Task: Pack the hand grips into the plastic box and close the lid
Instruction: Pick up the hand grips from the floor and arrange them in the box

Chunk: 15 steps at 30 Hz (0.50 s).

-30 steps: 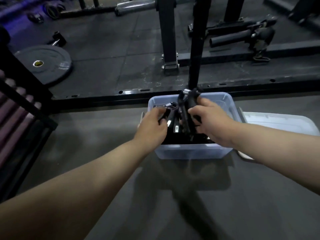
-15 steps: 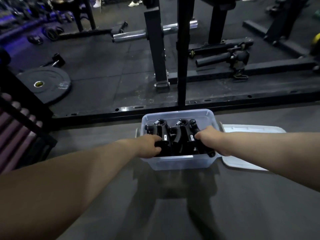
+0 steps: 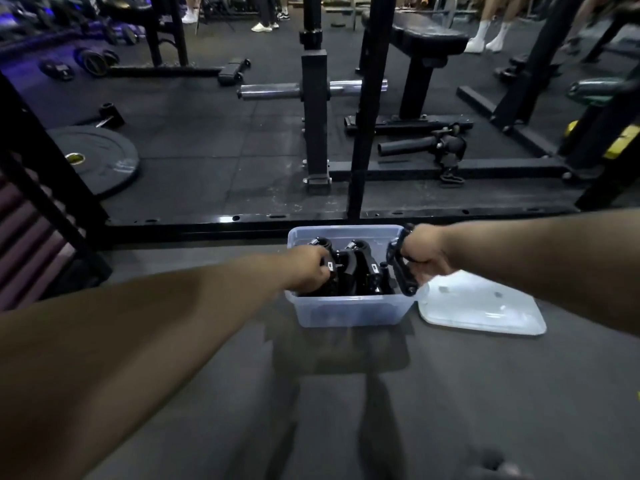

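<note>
A clear plastic box (image 3: 349, 311) stands on the grey floor in the middle of the head view. Black hand grips (image 3: 358, 268) stand packed side by side inside it. My left hand (image 3: 310, 268) reaches into the box's left side, fingers closed on the leftmost grip. Over the box's right edge, my right hand (image 3: 424, 256) holds another black hand grip (image 3: 398, 263), tilted, its lower handle at the rim. The box's clear lid (image 3: 481, 306) lies flat on the floor just right of the box.
A black steel rack base rail (image 3: 242, 220) runs across right behind the box, with uprights (image 3: 367, 109) rising from it. A weight plate (image 3: 93, 161) lies far left. A dark rack (image 3: 41, 202) stands at the left. People's legs show at the far back.
The grips went down into the box. My right hand moved from the box's middle to its right edge with one grip. The camera tilted up, showing more of the gym.
</note>
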Tool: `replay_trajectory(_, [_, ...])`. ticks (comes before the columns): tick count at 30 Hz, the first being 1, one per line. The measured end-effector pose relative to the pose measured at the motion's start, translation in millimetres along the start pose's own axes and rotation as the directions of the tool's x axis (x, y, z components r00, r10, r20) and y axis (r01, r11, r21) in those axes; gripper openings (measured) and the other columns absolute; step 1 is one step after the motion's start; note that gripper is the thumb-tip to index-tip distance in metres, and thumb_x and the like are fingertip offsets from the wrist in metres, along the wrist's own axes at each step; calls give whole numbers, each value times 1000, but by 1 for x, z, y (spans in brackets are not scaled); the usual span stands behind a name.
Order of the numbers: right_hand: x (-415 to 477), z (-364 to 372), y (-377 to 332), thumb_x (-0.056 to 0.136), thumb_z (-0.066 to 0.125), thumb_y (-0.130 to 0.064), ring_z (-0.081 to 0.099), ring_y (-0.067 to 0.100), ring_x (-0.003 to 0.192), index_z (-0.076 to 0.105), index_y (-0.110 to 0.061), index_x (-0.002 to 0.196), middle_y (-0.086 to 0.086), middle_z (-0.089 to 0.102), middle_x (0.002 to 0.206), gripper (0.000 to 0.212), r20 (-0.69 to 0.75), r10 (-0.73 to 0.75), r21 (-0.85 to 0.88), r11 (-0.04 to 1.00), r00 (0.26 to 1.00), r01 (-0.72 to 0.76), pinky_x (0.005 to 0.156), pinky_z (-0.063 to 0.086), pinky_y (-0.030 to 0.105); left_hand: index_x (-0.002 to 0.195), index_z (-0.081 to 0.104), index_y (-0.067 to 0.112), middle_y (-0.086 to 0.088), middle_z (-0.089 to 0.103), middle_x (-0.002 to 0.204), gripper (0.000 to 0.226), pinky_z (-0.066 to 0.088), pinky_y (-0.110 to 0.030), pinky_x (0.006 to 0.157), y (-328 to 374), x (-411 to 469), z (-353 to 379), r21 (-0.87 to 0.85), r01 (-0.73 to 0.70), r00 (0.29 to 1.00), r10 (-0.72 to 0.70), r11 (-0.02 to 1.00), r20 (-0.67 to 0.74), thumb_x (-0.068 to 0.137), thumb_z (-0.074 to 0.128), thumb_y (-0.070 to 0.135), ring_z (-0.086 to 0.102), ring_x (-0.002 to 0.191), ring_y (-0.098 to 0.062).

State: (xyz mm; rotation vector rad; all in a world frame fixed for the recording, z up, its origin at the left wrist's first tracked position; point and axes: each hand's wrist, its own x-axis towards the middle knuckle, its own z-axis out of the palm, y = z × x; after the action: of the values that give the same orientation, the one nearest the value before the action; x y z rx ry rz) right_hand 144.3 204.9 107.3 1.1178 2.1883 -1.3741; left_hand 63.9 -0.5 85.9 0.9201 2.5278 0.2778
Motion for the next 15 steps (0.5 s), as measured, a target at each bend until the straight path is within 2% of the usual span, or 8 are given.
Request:
replay_trajectory(2, [-12,-6,-6,92,35,3,61,29,65,57,-1,93,23,62,87,23,-8,-34,-25,999,999,34,59,58,44,121,54,16,-9,62,110,27,42,-30,76,2,1,-4,-16,7,1000,-7,1000,-29,99,42,26,57,93,-26])
replay_trajectory(5, [-10,-11,-5,90,36,6,57,26,51,60,3,102,19,56,72,27,-42,-117,-111,987,992,112,44,52,35,128,52,18,-1,58,100,33,43,-30,70,6,4,-9,11,23,1000,-23,1000,-1,99,40,28,57,89,-22])
replay_trajectory(7, [-3,-15,0,90,32,7,56,24,43,56,1,97,19,56,71,26,-23,-113,-169,980,993,108,37,47,29,129,53,17,1,57,98,35,41,-28,68,17,8,-16,42,16,1000,-17,999,12,99,39,28,55,87,-20])
replay_trajectory(11, [15,-13,-4,90,33,6,54,24,38,52,-1,83,20,56,71,21,-9,-141,-307,942,990,132,38,43,26,138,50,18,-5,58,128,40,42,-25,85,28,12,-23,110,30,999,-33,993,23,101,39,28,56,110,-25])
replay_trajectory(13, [35,-13,-5,92,33,5,58,27,40,52,-1,84,21,57,72,21,-17,-175,-337,928,984,160,37,46,29,134,52,18,-6,59,126,37,43,-27,89,20,22,-10,82,59,998,-60,995,17,100,40,28,56,105,-24])
replay_trajectory(15, [54,-16,-2,92,36,1,55,26,46,53,-4,81,17,56,70,21,-16,-157,-397,908,988,137,38,44,24,128,53,20,-5,60,122,32,39,-25,91,11,42,7,66,57,998,-58,996,13,100,40,27,53,99,-21])
